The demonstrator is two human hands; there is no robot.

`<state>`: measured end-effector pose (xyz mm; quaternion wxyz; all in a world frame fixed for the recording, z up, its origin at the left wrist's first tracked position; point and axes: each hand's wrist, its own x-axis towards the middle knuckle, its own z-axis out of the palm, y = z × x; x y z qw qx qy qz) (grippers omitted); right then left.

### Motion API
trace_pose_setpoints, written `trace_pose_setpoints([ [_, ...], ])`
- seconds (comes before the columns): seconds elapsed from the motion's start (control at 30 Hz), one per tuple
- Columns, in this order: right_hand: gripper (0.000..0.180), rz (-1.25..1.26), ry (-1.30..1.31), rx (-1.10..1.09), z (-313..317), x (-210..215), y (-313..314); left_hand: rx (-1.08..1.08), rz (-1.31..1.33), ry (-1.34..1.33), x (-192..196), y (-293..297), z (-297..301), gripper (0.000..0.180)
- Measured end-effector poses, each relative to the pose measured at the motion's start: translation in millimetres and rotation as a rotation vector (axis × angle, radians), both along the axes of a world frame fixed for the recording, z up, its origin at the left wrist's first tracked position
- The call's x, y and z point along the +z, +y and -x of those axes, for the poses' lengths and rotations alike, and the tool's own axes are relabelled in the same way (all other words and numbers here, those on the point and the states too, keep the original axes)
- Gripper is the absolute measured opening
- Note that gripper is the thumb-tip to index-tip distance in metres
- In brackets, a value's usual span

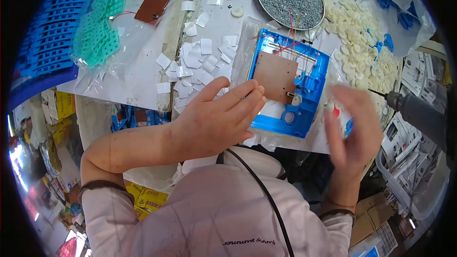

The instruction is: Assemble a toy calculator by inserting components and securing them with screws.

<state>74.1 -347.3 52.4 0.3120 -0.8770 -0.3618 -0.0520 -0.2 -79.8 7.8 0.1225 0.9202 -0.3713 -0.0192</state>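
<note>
A blue plastic housing [312,114] lies open-side up on the table, a brown circuit board [276,76] inside it. Red and dark thin wires [290,45] run from the board's far side. My left hand [219,109] reaches over the housing's left side, fingers stretched out and fingertips at the board's left edge; whether they press on it I cannot tell. A small white disc [296,100] sits by the board's near right corner. To the right of the housing, my right hand [357,123] is smeared by motion, so its grip is unclear. Beside it hangs a dark electric screwdriver [419,112].
A round tray [259,0] full of screws stands behind the housing. Cream plastic discs [354,43] spread at the right, white paper pieces [195,57] at the left. Farther left lie another brown board [153,6], green plastic pieces [102,43] and a blue basket [43,74].
</note>
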Motion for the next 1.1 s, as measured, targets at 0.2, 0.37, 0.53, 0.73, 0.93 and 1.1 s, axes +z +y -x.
trace_pose_setpoints([
  [0.2, 0.030, 0.002, -0.021, 0.147, 22, -37, 10, 0.047, 0.101, 0.038, -3, -1, -4, 0.052],
  [0.37, 0.032, 0.083, -0.073, 0.177, 29, -43, 17, 0.085, 0.183, 0.028, -10, 0, -7, 0.044],
  [0.53, 0.030, 0.087, -0.048, 0.113, 28, -45, 12, 0.063, 0.339, 0.052, -13, 4, -20, 0.035],
  [0.73, 0.023, 0.003, 0.110, -0.115, 19, -45, 3, 0.072, 0.519, 0.094, -18, 1, -23, 0.028],
  [0.93, 0.029, -0.050, 0.627, -0.316, -16, -35, 18, 0.126, 0.592, 0.074, -20, 0, -22, 0.027],
  [1.1, 0.026, -0.078, 0.787, -0.255, -36, -41, 27, 0.134, 0.594, 0.048, -24, -1, -18, 0.026],
])
